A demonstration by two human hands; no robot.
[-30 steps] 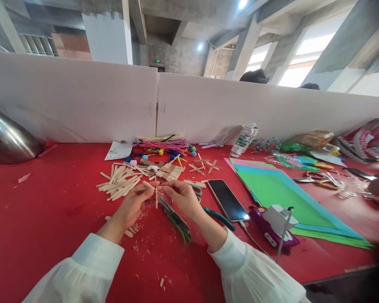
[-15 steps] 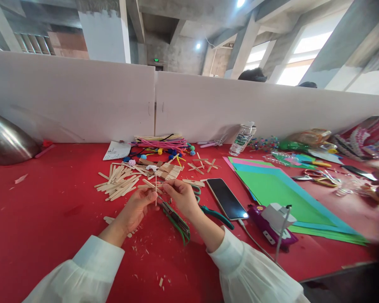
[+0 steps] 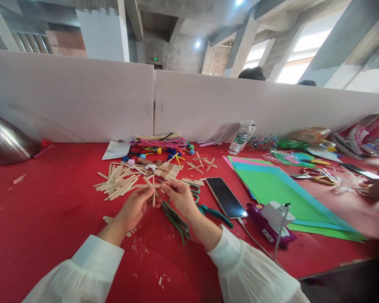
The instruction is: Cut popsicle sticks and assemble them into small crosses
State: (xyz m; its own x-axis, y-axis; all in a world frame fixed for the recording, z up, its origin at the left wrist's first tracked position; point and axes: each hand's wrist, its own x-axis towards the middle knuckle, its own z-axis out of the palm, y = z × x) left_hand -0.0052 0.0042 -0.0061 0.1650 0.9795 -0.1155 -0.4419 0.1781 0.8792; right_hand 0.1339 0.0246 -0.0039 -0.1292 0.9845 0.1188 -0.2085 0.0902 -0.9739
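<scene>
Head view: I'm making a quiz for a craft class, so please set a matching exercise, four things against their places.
Things:
1 thin stick
2 phone
3 water bottle
4 utility knife

Places:
A by the white partition
B pinched between left hand and right hand
C on the red table, beside the right wrist
D beside the green paper

Pairs: 1-B, 2-D, 3-A, 4-C
</scene>
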